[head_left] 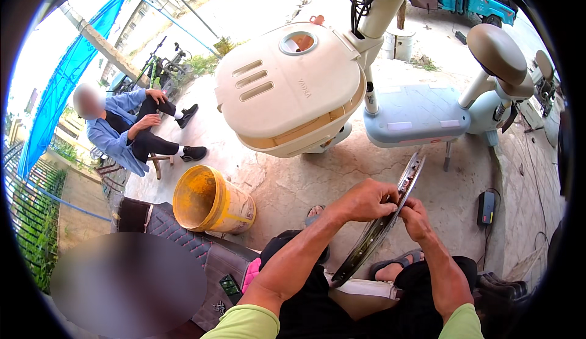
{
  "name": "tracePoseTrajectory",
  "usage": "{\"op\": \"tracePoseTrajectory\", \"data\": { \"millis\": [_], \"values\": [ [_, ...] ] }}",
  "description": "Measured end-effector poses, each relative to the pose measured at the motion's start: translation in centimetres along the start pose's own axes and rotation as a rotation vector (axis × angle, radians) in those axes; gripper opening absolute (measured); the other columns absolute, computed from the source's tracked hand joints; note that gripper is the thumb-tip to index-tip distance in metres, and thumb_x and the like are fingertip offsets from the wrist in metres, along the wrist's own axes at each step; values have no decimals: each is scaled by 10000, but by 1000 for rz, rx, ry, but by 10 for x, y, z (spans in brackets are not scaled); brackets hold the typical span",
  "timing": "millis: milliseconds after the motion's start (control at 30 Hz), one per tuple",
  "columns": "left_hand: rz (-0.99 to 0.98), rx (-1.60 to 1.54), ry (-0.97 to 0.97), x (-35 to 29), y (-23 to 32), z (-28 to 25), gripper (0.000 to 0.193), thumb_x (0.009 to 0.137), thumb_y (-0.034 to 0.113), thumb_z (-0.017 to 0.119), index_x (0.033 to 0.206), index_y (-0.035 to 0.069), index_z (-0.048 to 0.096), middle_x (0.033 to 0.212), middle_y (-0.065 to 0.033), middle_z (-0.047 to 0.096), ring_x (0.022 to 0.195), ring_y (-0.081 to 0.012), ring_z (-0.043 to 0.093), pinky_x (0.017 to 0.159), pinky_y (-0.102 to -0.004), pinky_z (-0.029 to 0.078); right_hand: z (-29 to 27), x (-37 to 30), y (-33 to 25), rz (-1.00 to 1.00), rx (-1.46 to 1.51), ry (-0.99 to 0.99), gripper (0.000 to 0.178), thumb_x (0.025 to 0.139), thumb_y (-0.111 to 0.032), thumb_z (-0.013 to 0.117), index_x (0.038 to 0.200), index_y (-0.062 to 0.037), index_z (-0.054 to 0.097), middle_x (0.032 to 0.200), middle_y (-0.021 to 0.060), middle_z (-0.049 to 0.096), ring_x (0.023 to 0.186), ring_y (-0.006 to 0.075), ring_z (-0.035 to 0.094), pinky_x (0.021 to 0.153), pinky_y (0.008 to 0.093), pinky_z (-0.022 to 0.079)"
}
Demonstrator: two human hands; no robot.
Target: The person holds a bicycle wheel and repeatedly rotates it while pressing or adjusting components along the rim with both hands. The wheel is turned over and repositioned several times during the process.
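A narrow metal wheel rim point(361, 248), silver along its edges and dark inside, stands tilted above my lap, seen almost edge-on. My left hand point(370, 200) is closed around its upper left side, the thumb and fingers bent against the metal. On the other side, my right hand point(417, 219) pinches the rim close to the left one. The fingertips of both hands are partly hidden, and any small part between them cannot be made out. The rim's lower end comes down between my knees.
Ahead stands a pale electric scooter with a cream basket point(287, 88) and a light-blue footboard point(418, 116). A yellow bucket point(238, 207) is at the left, near a seated person point(125, 125). A phone point(231, 287) lies on a quilted seat. A black charger point(486, 208) sits at right.
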State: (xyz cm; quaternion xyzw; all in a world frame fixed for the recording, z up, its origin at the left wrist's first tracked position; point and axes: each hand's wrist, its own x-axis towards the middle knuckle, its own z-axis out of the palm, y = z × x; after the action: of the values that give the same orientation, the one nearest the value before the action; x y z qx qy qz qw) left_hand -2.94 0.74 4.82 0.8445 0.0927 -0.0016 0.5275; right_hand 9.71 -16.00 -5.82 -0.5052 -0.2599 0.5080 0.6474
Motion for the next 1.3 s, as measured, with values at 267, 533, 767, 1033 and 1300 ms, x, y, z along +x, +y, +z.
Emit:
{"op": "tracePoseTrajectory", "data": {
  "millis": [267,533,767,1033,1300],
  "values": [
    [-3,9,-6,-1,-6,-2,235,807,155,668,1015,52,704,788,-125,685,700,-210,639,700,-331,519,2,2,3,-4,-24,-19,221,895,-45,567,1059,2,708,989,9,694,934,100,609,853,266,473],
    [-39,62,-11,7,5,-2,148,840,116,695,968,47,718,724,-32,659,652,-76,573,598,-274,477,2,4,-7,-15,-184,-48,274,930,-119,578,1150,-1,689,1037,30,681,937,130,591,870,299,485],
    [-90,65,104,-4,5,13,123,812,87,722,916,21,718,590,0,535,553,-71,460,524,-270,403,11,-4,-12,-94,-234,-50,275,904,-105,573,1132,11,675,983,1,662,893,101,545,807,273,449],
    [15,-81,266,-27,-6,37,103,857,89,726,917,5,724,616,24,559,567,-41,464,526,-244,417,31,-26,15,-242,-54,6,273,985,-122,597,1225,-5,653,1090,1,681,1012,79,576,909,256,473],
    [32,-68,239,-15,-10,46,147,852,115,733,963,18,732,621,-16,596,577,-58,511,541,-261,446,8,-32,4,-166,-344,13,256,980,-124,624,1211,-23,668,1044,-1,696,971,78,592,883,276,495]
  ]
}}
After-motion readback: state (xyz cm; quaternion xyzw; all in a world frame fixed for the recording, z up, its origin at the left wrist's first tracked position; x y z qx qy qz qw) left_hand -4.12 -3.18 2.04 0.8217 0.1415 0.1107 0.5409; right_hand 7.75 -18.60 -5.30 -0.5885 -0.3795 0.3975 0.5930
